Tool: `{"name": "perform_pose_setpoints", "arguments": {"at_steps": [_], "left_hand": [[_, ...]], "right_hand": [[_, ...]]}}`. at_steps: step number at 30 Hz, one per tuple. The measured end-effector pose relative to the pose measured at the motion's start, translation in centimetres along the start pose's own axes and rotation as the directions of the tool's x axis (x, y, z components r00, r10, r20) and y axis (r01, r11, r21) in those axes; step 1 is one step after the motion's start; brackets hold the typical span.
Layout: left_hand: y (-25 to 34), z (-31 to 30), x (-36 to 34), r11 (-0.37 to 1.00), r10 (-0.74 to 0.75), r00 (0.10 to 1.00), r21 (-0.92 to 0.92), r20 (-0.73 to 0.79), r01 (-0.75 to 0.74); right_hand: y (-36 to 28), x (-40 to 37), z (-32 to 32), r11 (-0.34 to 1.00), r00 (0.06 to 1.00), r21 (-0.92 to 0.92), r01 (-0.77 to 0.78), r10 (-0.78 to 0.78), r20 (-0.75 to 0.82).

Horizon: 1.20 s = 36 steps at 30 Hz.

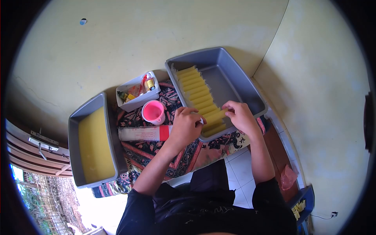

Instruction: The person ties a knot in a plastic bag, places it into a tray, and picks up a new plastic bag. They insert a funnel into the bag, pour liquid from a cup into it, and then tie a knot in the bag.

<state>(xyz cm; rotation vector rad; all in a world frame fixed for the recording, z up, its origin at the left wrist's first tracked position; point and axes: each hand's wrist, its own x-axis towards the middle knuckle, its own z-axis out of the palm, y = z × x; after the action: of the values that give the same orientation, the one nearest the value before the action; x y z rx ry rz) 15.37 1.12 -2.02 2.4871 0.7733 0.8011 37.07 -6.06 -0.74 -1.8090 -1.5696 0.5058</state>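
My left hand [186, 124] is closed at the near-left edge of the right-hand grey tub [239, 74], pinching the left end of a yellow-filled plastic tube [215, 116]. The fingers of my right hand [239, 116] close on its other end. This tube lies across the near end of a row of similar yellow tubes [196, 87], packed side by side along the tub's left part. Clear plastic ends stick out from the row. A small white bit shows at my left fingertips; what it is I cannot make out.
Left stands another grey tub [112, 135] of yellow liquid [94, 145]. Between the tubs are a pink cup [153, 112], a red-and-clear plastic packet [143, 133] and a white box [135, 102] with small bottles. A patterned cloth [176, 158] covers the table. A blue crate [307, 197] sits low right.
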Motion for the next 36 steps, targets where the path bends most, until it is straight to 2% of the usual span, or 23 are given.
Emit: {"name": "perform_pose_setpoints", "arguments": {"at_steps": [1,3,6,11,13,15,19,21,23,25,29,31,33,36], "left_hand": [[-0.1,0.2,0.3,1.0,0.0,1.0,-0.002,0.003,0.0],[-0.4,0.7,0.7,0.996,0.0,0.99,0.089,0.144,-0.013],[-0.5,1.3,1.2,0.986,-0.031,0.971,0.164,0.238,-0.009],[-0.5,1.3,1.9,0.977,-0.023,0.949,0.208,0.316,-0.046],[-0.7,1.3,2.1,0.975,-0.024,0.935,0.217,0.353,-0.057],[-1.0,1.3,2.1,0.957,0.016,0.905,0.255,0.424,-0.136],[-0.8,0.5,2.6,0.957,0.029,0.878,0.24,0.478,-0.162],[-0.6,0.0,2.8,0.945,0.02,0.829,0.26,0.559,-0.198],[-0.5,-0.1,2.9,0.939,0.007,0.815,0.275,0.58,-0.204],[-0.3,-0.3,3.1,0.933,-0.005,0.8,0.291,0.6,-0.212],[0.1,-0.2,3.2,0.923,-0.032,0.786,0.319,0.618,-0.214],[0.1,-0.2,3.1,0.924,-0.032,0.793,0.321,0.609,-0.209],[-0.1,0.0,2.9,0.938,-0.015,0.818,0.291,0.575,-0.187],[0.4,0.0,3.1,0.914,-0.041,0.796,0.345,0.604,-0.215]], "right_hand": [[0.2,0.3,0.0,1.0,1.0,0.0,-0.003,0.003,0.0],[0.6,0.8,0.3,0.998,0.998,-0.049,0.043,-0.041,0.044],[1.2,1.0,0.8,0.99,0.993,-0.138,-0.001,0.017,0.117],[1.1,1.3,0.6,0.986,0.971,-0.146,-0.075,0.105,0.214],[1.7,1.5,0.9,0.991,0.965,-0.128,-0.034,0.066,0.252],[1.8,1.6,1.0,0.99,0.956,-0.137,-0.038,0.076,0.283],[1.3,2.0,0.6,0.985,0.916,-0.168,-0.034,0.098,0.39],[1.6,2.0,0.8,0.988,0.921,-0.155,-0.021,0.08,0.381],[2.0,1.9,1.1,0.99,0.926,-0.139,-0.007,0.059,0.374],[2.6,1.8,1.4,0.984,0.94,-0.151,0.097,-0.041,0.337],[2.6,1.5,1.3,0.968,0.956,-0.211,0.139,-0.076,0.284],[2.2,2.0,0.9,0.979,0.933,-0.2,0.035,0.04,0.358],[2.9,2.6,0.5,0.971,0.915,-0.236,0.031,0.067,0.398],[2.6,3.0,-0.2,0.955,0.868,-0.296,0.024,0.126,0.48]]}}
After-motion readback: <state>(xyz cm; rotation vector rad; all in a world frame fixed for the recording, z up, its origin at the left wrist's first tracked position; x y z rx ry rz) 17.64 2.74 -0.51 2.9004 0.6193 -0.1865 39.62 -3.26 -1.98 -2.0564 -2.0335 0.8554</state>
